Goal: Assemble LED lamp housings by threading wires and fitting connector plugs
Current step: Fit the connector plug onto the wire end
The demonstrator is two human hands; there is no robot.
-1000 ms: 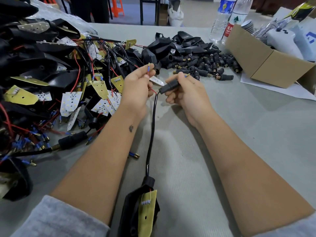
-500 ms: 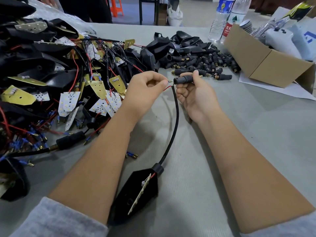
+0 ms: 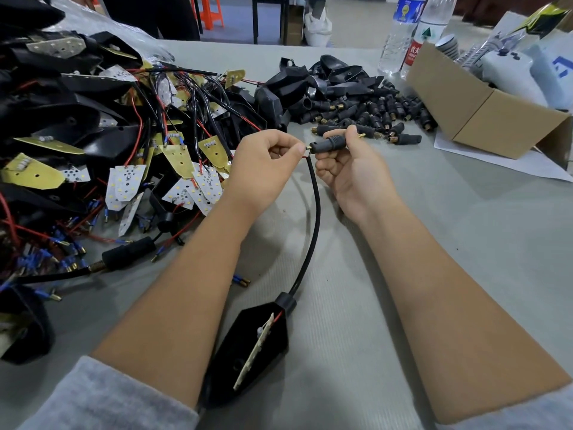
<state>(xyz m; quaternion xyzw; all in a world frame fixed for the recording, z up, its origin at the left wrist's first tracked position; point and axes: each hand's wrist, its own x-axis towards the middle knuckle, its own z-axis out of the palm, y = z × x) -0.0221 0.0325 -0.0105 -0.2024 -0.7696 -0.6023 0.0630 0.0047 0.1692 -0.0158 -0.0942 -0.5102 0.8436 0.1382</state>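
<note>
Left hand: left hand (image 3: 263, 169) closed, thumb and fingertips pinching the thin red wire end (image 3: 305, 156) at the top of the black sheathed cable (image 3: 313, 218)
Right hand: right hand (image 3: 353, 175) gripping the black cylindrical connector plug (image 3: 328, 144) between thumb and fingers, plug held level above the table, its brass tip pointing toward the left thumb
Cable: runs in a curve from between the two hands down to the collar of the black wedge-shaped plastic lamp housing (image 3: 248, 352)
Lamp housing: lies on the grey table surface (image 3: 465, 243) between the forearms, open side up, with a tan circuit board (image 3: 255, 352) standing on edge inside it and a red lead at the collar
Cardboard box: brown open cardboard box (image 3: 483, 110) at the far right, holding white and pale blue packaged items; exact contents cannot be told
Loose plugs: heap of black brass-tipped connector plugs (image 3: 381, 113) beyond the hands, just beside the box
Empty housings: black shells (image 3: 310, 79) piled behind the plug heap
Wired stock: large tangle of housings, white LED boards and red and black wires (image 3: 124, 135) at the left
Bottles: two clear plastic bottles (image 3: 409, 29) upright behind the box
Sleeves: grey sleeves (image 3: 102, 401) at the near edge
</note>
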